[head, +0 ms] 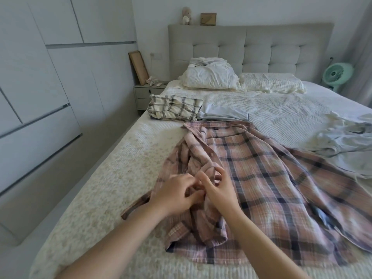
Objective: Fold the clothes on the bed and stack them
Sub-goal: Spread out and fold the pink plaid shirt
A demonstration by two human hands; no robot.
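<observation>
White bedding covers the bed [112, 178] you are working on, with a grey padded headboard [261, 45] at its far end. Your pink plaid shirt [271, 178] lies spread face-down across the cover, which gives you a flat base to fold against.

Both hands meet on the bunched sleeve [193, 158] at the shirt's left edge. Your left hand [173, 195] has its fingers curled into the fabric, and your right hand [216, 190] hooks its thumb and fingers round a ridge of the same cloth just beside it (the blur hides exactly how the fingertips lie, so the pinch is my reading). Gripping so close together looks like the way to untwist the sleeve before laying it across the back.

Beyond your grip, toward the headboard, a folded cream check garment [175, 109] sits touching a folded pale blue garment [223, 114]; that is likely where this shirt goes once folded. Well off to the right of your grip lies a loose heap of pale clothes [342, 141], not yet folded, so the task seems roughly midway.
</observation>
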